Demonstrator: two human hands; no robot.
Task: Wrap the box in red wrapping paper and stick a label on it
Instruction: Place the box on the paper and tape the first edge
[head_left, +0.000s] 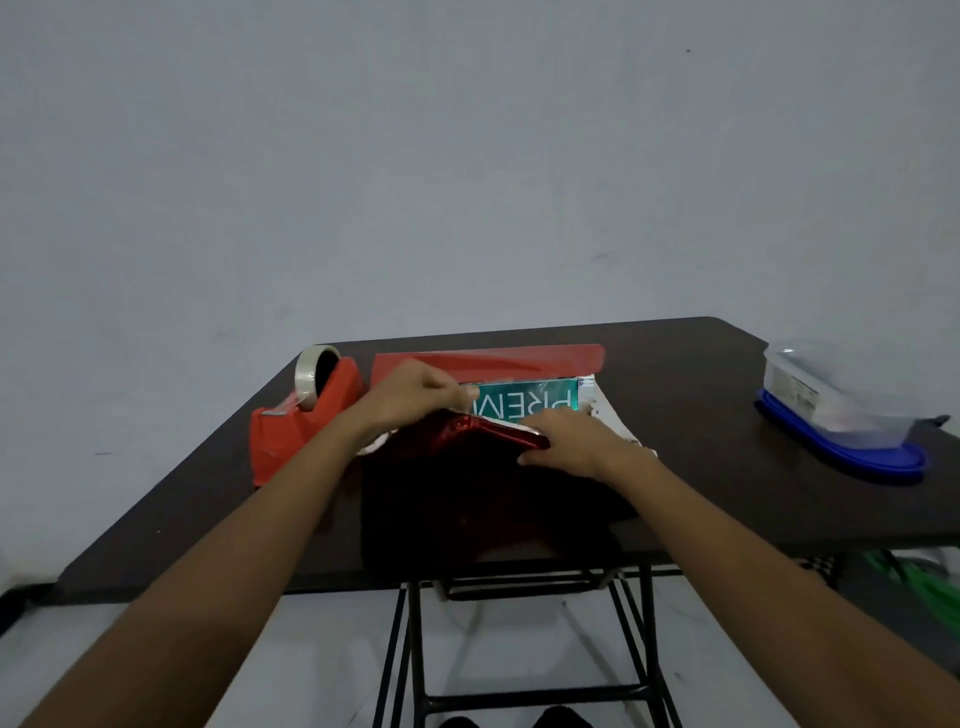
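A teal box (540, 399) with white letters lies on the dark table (691, 374), on a sheet of red wrapping paper (467, 488) with a silver underside. The paper's near flap is folded up over the box; its far flap (519, 359) stands up behind it. My left hand (415, 395) pinches the near flap's edge over the box's left part. My right hand (571, 441) presses flat on the folded flap at the box's near right side. No label shows.
A red tape dispenser (301, 421) with a roll of clear tape stands left of the box. A clear plastic container (831, 395) sits on a blue lid (852, 452) at the table's right edge. The paper hangs over the table's near edge. A grey wall rises behind.
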